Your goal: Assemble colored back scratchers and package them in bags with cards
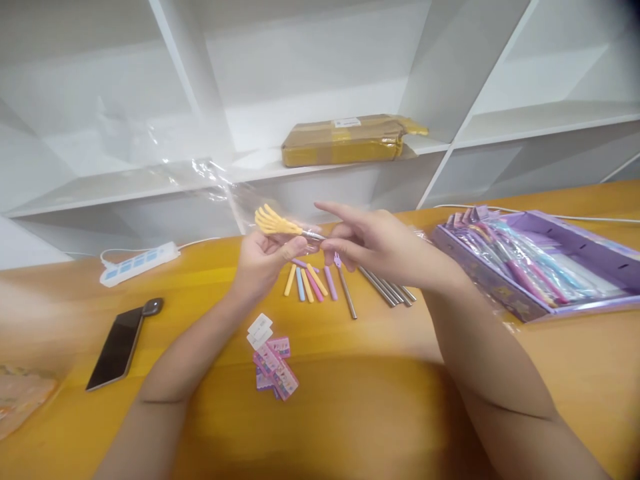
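My left hand [267,257] is closed round the base of a yellow hand-shaped piece [275,221] with a thin metal rod [313,235] sticking out to the right. Thumb and fingers of my right hand [357,237] pinch the rod's other end, its index finger stretched out. A clear plastic bag [210,177] spreads up and left of the yellow piece. Below my hands lie short coloured tubes [310,283], a rod with a purple rabbit-shaped top [346,287] and several metal tubes [387,287]. Nearer to me are pink printed cards [277,367] and white tags [260,330].
On the right stands a purple box [540,312] with bagged coloured sticks [520,257]. At the left lie a white power strip [140,263], a phone [116,347] and a small black object [153,307]. A taped carton [345,143] rests on the white shelf behind.
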The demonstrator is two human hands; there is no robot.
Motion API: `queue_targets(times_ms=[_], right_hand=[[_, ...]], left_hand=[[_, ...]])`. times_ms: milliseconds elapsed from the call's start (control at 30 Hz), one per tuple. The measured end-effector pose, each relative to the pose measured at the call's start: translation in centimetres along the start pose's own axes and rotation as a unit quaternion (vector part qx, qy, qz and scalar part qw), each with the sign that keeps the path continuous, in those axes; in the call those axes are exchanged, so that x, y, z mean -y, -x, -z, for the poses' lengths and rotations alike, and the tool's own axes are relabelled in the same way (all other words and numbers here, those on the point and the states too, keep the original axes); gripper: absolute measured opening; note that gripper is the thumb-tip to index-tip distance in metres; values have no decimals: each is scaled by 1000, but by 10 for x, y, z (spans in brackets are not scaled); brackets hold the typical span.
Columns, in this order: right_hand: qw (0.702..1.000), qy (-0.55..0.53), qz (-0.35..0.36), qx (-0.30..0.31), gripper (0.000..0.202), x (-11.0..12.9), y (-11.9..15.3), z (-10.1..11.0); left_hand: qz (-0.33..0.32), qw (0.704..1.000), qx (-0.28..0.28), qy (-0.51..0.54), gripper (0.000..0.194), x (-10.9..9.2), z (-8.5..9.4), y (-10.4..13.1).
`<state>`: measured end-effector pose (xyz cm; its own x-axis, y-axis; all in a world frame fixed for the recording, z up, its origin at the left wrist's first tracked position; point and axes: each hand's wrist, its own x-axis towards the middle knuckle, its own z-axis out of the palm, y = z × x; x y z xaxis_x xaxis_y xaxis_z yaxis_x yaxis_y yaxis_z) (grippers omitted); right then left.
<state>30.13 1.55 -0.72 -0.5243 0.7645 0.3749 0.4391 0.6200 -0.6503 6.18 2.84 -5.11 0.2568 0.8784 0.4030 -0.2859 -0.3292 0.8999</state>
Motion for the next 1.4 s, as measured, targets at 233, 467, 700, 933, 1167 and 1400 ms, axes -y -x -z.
queue_targets(times_ms=[233, 467, 700, 933, 1167, 1400], right_hand=[[997, 56, -4, 47, 59, -2, 3, 15], [981, 144, -54, 119, 47, -5, 14, 37], [981, 160, 7, 114, 45, -7, 10, 32], [988, 122, 67, 65, 44, -6, 5, 23], [985, 112, 128, 33, 43, -12, -4, 10], [987, 130, 97, 4, 43, -17, -8, 1]], left_hand=[[-101, 990, -92, 29, 38, -11, 6, -9], [-177, 967, -184, 21, 45, -35, 31, -20], [-166, 969, -181, -1, 46, -35, 34, -18], [-127, 986, -108, -15, 34, -27, 23, -10], [-35, 998, -3, -43, 31, -11, 12, -2], [26, 996, 66, -61, 38, 4, 2, -2]])
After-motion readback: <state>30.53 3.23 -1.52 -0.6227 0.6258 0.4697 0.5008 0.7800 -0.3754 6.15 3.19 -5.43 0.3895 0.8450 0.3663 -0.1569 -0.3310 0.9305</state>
